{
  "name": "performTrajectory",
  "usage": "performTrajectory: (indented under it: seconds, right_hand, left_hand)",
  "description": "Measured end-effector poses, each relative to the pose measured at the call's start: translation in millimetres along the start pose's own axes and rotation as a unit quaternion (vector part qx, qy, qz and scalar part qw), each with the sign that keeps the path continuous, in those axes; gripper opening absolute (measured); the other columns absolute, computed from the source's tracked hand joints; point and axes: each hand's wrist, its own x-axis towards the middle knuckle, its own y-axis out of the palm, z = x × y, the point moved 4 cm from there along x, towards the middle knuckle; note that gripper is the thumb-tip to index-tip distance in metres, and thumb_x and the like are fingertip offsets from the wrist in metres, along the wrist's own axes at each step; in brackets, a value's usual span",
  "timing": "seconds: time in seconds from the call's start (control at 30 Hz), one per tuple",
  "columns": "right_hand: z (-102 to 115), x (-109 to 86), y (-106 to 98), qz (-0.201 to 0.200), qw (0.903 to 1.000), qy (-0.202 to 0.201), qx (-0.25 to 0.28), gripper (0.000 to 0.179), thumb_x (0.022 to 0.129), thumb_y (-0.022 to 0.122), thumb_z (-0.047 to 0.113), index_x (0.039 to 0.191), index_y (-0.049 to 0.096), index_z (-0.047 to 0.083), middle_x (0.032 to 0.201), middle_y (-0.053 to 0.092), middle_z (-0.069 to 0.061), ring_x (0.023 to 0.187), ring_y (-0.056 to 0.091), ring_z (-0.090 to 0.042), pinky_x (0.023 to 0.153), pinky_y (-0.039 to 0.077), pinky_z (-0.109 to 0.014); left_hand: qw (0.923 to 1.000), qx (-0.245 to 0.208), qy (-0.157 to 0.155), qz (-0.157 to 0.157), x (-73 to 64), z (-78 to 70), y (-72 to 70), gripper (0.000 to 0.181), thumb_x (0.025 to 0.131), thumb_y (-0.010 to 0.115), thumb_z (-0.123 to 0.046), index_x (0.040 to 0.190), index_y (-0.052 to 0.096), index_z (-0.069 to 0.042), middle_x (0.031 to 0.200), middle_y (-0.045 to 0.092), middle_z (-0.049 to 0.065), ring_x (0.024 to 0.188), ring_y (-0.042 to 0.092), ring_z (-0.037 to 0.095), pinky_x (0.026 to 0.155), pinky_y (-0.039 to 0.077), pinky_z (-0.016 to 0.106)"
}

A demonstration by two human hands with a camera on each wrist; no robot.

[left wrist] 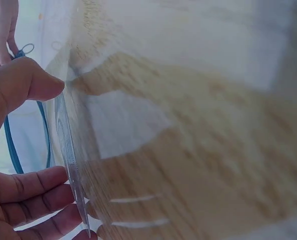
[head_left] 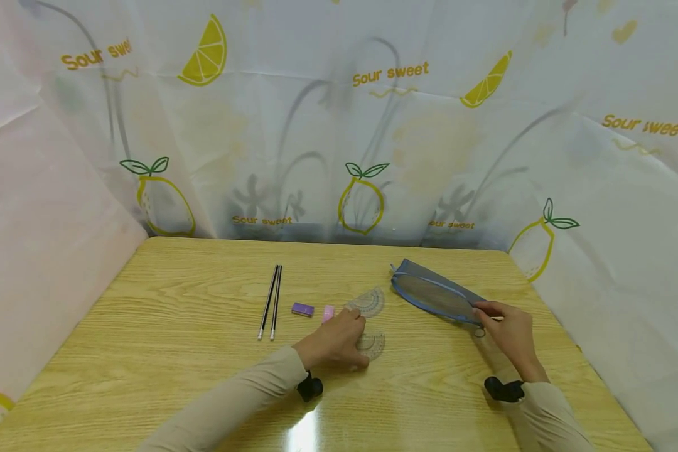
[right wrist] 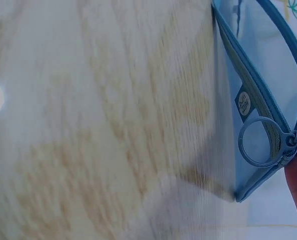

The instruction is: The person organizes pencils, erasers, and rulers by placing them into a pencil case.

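Wooden tabletop (head_left: 192,289): my spread left hand (head_left: 336,340) should lift protractors (head_left: 376,346) edgewise; my right hand (head_left: 510,329) pinches the pouch (head_left: 434,294) at the left's two o'clock.

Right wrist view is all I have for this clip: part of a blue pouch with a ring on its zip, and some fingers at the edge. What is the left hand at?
Observer: In the head view, the left hand is over a clear protractor, partly covering it.
Operator: Is that the only protractor?
Observer: No, the head view shows a second protractor, just beyond the first.
Operator: And which loose items lie farthest left?
Observer: Two dark pencils with white ends, side by side.
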Motion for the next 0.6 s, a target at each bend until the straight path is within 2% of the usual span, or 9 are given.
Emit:
performTrajectory:
  seconds: [0.17, 0.27, 0.43, 0.6]
  right_hand:
    - [-4, 0.4, -1, -0.003, 0.9995, 0.029, 0.016, 0.013, 0.079, 0.079, 0.002, 0.092, 0.076, 0.001, 0.079, 0.072, -0.011, 0.068, 0.062, 0.0, 0.056, 0.044, -0.01]
    - [-5, 0.9, -1, -0.003, 0.9987, 0.043, 0.026, 0.013, 0.08, 0.078, 0.003, 0.092, 0.076, 0.001, 0.08, 0.072, -0.012, 0.069, 0.057, 0.008, 0.054, 0.044, -0.012]
    - [-5, 1.9, -4, -0.009, 0.9966, 0.066, 0.048, 0.012, 0.082, 0.077, 0.005, 0.092, 0.076, -0.001, 0.081, 0.071, -0.014, 0.067, 0.057, 0.01, 0.055, 0.044, -0.011]
    - [-14, 0.1, -3, -0.022, 0.9941, 0.073, 0.077, 0.014, 0.084, 0.077, 0.014, 0.09, 0.076, 0.002, 0.078, 0.071, -0.006, 0.064, 0.059, 0.004, 0.049, 0.045, -0.02]
  left_hand:
    - [0.9999, -0.007, 0.012, -0.005, 0.7, -0.4, -0.4, 0.038, 0.07, 0.077, -0.037, 0.077, 0.053, -0.009, 0.079, 0.042, -0.002, 0.07, 0.041, 0.013, 0.057, 0.037, 0.022]
    - [0.9994, -0.013, 0.024, -0.021, 0.4, -1.2, -1.3, 0.037, 0.071, 0.076, -0.037, 0.08, 0.054, -0.008, 0.08, 0.043, -0.002, 0.07, 0.04, 0.012, 0.057, 0.037, 0.021]
    - [0.9981, -0.03, 0.03, -0.044, 0.0, -1.8, -4.8, 0.041, 0.072, 0.076, -0.037, 0.089, 0.057, -0.005, 0.082, 0.045, -0.001, 0.072, 0.042, 0.011, 0.059, 0.038, 0.021]
    - [0.9968, -0.056, 0.02, -0.052, 0.3, -0.2, -9.7, 0.044, 0.073, 0.075, -0.036, 0.095, 0.058, -0.002, 0.084, 0.048, 0.0, 0.072, 0.043, 0.011, 0.06, 0.039, 0.02]
